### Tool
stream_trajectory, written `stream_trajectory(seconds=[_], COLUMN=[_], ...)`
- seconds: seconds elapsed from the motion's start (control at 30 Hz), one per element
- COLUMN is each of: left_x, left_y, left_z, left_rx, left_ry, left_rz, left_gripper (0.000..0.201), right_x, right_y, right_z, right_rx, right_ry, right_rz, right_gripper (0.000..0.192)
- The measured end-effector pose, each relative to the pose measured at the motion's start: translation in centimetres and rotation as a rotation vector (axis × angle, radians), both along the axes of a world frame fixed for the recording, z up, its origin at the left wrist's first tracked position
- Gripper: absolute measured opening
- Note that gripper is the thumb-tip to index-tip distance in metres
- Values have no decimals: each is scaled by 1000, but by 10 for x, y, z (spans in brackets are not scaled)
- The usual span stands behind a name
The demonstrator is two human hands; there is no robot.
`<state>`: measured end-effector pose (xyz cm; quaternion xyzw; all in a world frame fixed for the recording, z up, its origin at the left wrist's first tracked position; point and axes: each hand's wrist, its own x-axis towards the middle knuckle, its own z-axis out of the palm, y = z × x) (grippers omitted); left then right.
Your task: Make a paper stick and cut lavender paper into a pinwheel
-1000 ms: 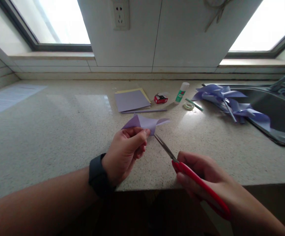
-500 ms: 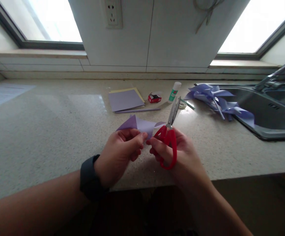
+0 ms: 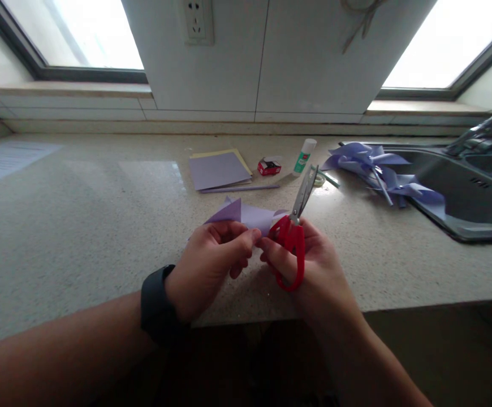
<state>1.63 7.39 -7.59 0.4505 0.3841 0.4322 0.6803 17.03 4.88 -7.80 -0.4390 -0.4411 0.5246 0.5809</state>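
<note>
Head view, the only one:

Folded lilac paper (image 3: 246, 215) is held at frame centre, just above the near edge of the worktop (image 3: 80, 226). It is pinched from the left by the left hand (image 3: 210, 265), thumb over curled fingers, so the sheet is kept off the surface with its points free on both sides. A dark wristband (image 3: 156, 302) is worn on that wrist.

Red-handled scissors (image 3: 292, 237) are gripped in the right hand (image 3: 314, 271), handles tucked into the palm, blades closed and pointed up and away toward upper right. Parked that way, the blades are kept clear of the paper while the right fingertips are brought against its right edge beside the left thumb. So the right hand is closed on the scissors and also touching the paper.

Both forearms come in from the bottom edge, converging at centre, wrists roughly level.

Supplies are kept back, within reach: stack of lilac and yellow sheets (image 3: 218, 168), small red box (image 3: 269, 167), glue stick (image 3: 304, 155), tape roll (image 3: 320, 180) partly hidden behind the blades. Finished lilac pinwheels (image 3: 382, 172) are piled at the rim of the sink (image 3: 475, 229), right of frame.
</note>
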Motion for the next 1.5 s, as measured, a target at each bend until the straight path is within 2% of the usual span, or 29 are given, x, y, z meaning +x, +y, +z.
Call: stream_trajectory(seconds=[0.23,0.37,0.5,0.7,0.97,1.5], left_x=[2,3,3,2,3,3], left_y=[0,-1,-1,-1,-1,-1], left_z=[2,6,6,5,5,6], left_rx=[-32,-60,-79,-65,-67,-61], left_ry=[-18,-47,-89,-94,-93,-85], left_rz=[33,76,101,96,95,80], left_gripper=[27,28,27,27,29,30], right_x=[6,26,51,64,59,57], right_y=[-6,-21,-38,-44,-40,-39], right_z=[8,22,33,25,24,24], right_rx=[-56,-204,-344,-349,-347,-378], right_ry=[-90,-167,-314,-421,-525,-462], right_rz=[30,217,308,431,458,454], right_gripper=[27,32,37,38,43,45])
